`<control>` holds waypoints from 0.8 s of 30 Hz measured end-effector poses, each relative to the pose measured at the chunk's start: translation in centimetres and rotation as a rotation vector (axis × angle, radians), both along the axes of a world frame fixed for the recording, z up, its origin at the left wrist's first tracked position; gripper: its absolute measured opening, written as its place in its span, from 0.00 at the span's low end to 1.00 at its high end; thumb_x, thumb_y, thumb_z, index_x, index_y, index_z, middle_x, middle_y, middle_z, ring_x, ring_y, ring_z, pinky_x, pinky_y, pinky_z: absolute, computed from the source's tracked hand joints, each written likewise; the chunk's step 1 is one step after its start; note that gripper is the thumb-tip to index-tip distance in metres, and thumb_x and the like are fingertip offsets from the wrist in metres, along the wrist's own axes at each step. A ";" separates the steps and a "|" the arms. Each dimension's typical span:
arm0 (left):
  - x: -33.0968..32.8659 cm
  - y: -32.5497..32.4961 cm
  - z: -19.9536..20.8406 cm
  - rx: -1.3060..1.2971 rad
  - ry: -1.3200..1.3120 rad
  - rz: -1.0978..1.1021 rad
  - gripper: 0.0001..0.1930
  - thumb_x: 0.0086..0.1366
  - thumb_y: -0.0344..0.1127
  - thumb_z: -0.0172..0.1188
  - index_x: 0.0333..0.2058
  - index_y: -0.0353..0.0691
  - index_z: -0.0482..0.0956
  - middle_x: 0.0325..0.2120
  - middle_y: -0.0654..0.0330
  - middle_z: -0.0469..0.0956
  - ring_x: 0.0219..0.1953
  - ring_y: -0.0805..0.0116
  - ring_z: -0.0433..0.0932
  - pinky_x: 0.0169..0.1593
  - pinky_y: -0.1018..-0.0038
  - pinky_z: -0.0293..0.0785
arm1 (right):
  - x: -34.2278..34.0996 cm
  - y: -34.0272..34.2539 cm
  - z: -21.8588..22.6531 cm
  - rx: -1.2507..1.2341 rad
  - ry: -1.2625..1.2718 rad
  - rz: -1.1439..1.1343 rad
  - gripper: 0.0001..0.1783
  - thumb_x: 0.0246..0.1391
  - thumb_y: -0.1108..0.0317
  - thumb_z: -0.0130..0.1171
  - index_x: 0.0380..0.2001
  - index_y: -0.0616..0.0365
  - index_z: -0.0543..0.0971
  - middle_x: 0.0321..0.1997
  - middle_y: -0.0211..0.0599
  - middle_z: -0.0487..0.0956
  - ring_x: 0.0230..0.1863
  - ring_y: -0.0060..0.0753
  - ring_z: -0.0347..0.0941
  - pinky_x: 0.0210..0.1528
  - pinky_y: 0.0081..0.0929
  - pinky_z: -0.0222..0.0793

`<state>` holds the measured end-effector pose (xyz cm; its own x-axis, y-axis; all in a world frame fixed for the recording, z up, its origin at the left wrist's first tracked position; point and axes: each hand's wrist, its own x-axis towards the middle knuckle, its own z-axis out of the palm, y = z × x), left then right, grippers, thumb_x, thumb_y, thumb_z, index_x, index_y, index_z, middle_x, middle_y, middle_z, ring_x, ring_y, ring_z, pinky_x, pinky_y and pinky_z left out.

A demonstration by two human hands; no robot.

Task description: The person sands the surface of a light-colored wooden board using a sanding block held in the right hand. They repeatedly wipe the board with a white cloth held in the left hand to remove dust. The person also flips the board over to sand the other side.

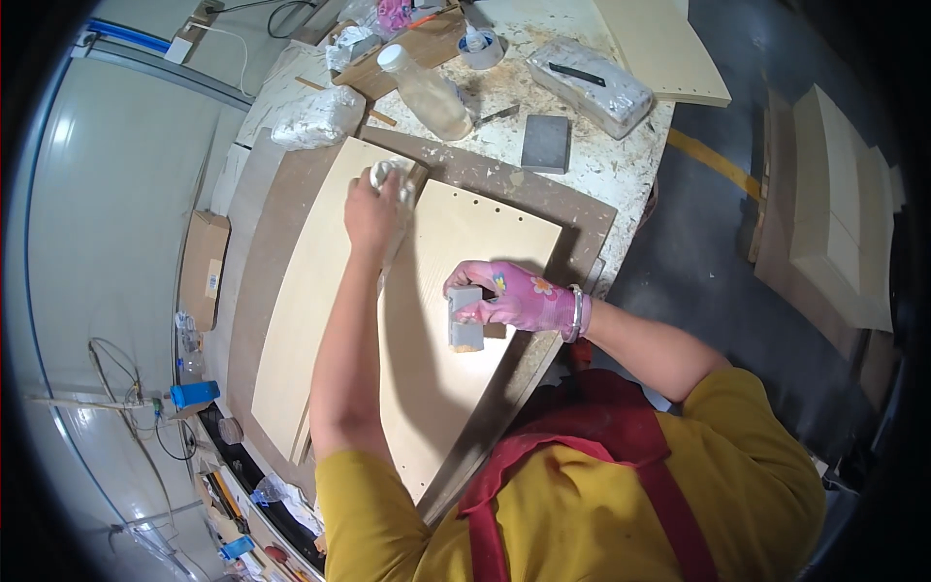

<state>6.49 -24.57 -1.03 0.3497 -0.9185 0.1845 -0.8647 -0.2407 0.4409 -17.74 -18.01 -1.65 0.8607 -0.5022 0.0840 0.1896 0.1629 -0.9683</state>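
My right hand (514,296), in a pink flowered glove, grips a grey sanding block (466,312) with a tan lower edge, over a pale wooden panel (441,359). A row of small dark holes runs along the panel's far edge. My bare left hand (372,209) is closed on a crumpled white cloth (382,175), at the far end of the pale curved boards (305,281) stacked to the left. Whether the cloth touches the wood, I cannot tell. My left forearm hides part of both the boards and the panel.
On the paint-stained table (495,145) beyond stand a cloudy plastic bottle (427,95), a tape roll (481,50), another grey block (545,144) and a plastic-wrapped bundle (592,85). A clear bag (318,118) lies far left. More pale boards (839,194) are stacked at right.
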 end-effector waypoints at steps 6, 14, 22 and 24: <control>-1.4 2.1 -0.7 0.060 -0.171 0.035 0.21 0.62 0.51 0.57 0.44 0.40 0.78 0.39 0.46 0.76 0.42 0.46 0.76 0.45 0.57 0.72 | 0.2 0.5 0.4 0.017 0.011 -0.100 0.18 0.53 0.66 0.62 0.45 0.61 0.73 0.39 0.31 0.77 0.41 0.22 0.73 0.47 0.22 0.69; -4.9 6.8 1.7 -0.272 -0.134 -0.133 0.17 0.63 0.44 0.59 0.44 0.37 0.78 0.42 0.48 0.75 0.42 0.48 0.76 0.45 0.60 0.72 | -0.6 0.7 0.3 0.143 0.035 -0.121 0.21 0.50 0.69 0.62 0.47 0.63 0.73 0.44 0.32 0.75 0.47 0.23 0.70 0.53 0.22 0.64; -7.1 5.8 0.7 -0.039 -0.396 -0.617 0.12 0.54 0.36 0.64 0.37 0.46 0.74 0.34 0.53 0.72 0.36 0.55 0.76 0.36 0.60 0.76 | -0.3 0.8 -0.1 -0.089 0.089 0.013 0.20 0.51 0.62 0.64 0.45 0.59 0.73 0.38 0.35 0.78 0.42 0.24 0.73 0.48 0.25 0.68; -6.1 2.8 1.1 0.002 -0.418 -0.429 0.13 0.58 0.43 0.62 0.37 0.45 0.72 0.35 0.53 0.73 0.36 0.52 0.76 0.36 0.59 0.76 | -0.3 1.1 -0.5 -0.065 0.096 0.014 0.20 0.51 0.63 0.63 0.45 0.60 0.73 0.38 0.36 0.79 0.42 0.24 0.74 0.48 0.25 0.69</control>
<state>0.37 -21.73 0.03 -0.1546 -0.9622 0.2244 -0.9849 0.1680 0.0418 -18.00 -16.90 -2.16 0.8731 -0.4865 0.0328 0.0933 0.1007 -0.9905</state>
